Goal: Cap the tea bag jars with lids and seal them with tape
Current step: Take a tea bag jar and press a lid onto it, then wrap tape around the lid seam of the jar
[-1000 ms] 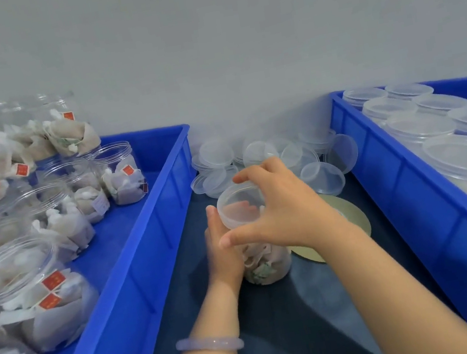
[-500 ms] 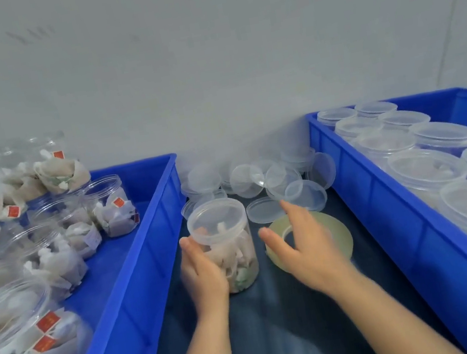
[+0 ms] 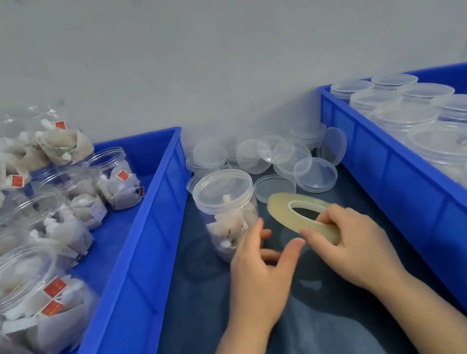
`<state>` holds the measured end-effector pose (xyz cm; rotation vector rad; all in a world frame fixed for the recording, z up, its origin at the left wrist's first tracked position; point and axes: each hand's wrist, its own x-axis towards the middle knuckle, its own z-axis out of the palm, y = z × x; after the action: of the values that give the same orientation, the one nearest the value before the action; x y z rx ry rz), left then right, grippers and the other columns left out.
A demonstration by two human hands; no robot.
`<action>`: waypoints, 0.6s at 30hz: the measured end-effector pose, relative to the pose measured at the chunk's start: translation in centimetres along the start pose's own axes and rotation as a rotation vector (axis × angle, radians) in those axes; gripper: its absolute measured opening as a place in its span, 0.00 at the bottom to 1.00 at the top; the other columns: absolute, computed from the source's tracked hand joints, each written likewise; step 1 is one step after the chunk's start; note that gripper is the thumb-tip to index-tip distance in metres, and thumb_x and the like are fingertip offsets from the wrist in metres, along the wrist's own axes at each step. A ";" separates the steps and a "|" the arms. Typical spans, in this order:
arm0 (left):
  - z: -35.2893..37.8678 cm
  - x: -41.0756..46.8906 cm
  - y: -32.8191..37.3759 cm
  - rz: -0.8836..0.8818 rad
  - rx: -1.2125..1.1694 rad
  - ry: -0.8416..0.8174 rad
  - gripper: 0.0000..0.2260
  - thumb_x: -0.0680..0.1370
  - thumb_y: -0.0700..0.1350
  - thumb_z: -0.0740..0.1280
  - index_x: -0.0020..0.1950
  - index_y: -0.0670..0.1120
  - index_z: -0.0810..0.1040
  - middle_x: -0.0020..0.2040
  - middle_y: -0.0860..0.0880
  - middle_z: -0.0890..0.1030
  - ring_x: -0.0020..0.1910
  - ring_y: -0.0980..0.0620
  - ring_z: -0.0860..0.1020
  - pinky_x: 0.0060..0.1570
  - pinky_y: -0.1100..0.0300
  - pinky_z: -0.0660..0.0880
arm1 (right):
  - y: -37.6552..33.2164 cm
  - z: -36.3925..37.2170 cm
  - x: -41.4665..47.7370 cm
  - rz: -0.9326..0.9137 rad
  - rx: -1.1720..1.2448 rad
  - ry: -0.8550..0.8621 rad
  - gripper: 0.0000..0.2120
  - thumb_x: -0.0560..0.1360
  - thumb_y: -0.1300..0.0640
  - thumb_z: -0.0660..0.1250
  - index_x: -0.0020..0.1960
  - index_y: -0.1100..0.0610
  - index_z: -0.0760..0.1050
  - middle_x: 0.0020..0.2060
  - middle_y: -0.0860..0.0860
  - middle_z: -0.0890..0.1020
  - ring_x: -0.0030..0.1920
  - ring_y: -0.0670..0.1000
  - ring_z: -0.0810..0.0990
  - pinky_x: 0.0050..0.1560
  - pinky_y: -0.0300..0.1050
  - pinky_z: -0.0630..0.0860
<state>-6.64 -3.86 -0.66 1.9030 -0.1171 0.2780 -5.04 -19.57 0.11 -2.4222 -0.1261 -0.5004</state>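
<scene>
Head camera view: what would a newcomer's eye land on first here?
Likely the two hands at centre: the right hand grips a yellowish tape roll, held tilted, and the left hand is open beside a lidded jar of tea bags. Then the blue bins either side: the left bin holds open jars, the right bin capped jars, with loose lids heaped between them at the back.

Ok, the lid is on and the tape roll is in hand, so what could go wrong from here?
1. Neither hand grips the jar: the left hand lies open beside it, so pulling tape could tip it.
2. The right hand holds the tape roll close to the loose lids; a swing might scatter them.
</scene>
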 end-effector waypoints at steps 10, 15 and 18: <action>-0.6 0.6 0.0 -0.088 -0.274 0.184 0.10 0.74 0.37 0.71 0.44 0.53 0.83 0.36 0.54 0.85 0.37 0.52 0.84 0.43 0.61 0.80 | -0.6 -0.3 -0.5 -0.033 0.001 -0.089 0.20 0.62 0.30 0.62 0.36 0.46 0.70 0.35 0.41 0.76 0.39 0.41 0.73 0.37 0.33 0.63; -0.5 0.7 -0.1 -0.092 -0.219 0.186 0.08 0.77 0.36 0.67 0.42 0.49 0.81 0.36 0.54 0.84 0.36 0.56 0.83 0.40 0.62 0.80 | -0.6 -0.3 -0.6 -0.048 0.025 -0.116 0.20 0.61 0.29 0.63 0.39 0.45 0.71 0.37 0.39 0.78 0.42 0.41 0.76 0.41 0.42 0.71; -0.4 0.7 0.0 -0.134 -0.286 0.167 0.06 0.76 0.37 0.69 0.43 0.47 0.80 0.36 0.53 0.84 0.36 0.56 0.83 0.39 0.64 0.79 | -0.7 0.0 -0.7 -0.048 0.058 -0.128 0.21 0.62 0.30 0.63 0.40 0.46 0.70 0.36 0.40 0.77 0.40 0.41 0.76 0.41 0.45 0.74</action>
<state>-6.07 -3.49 -0.34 1.5890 0.0788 0.3105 -5.82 -18.98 0.27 -2.3987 -0.2500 -0.3582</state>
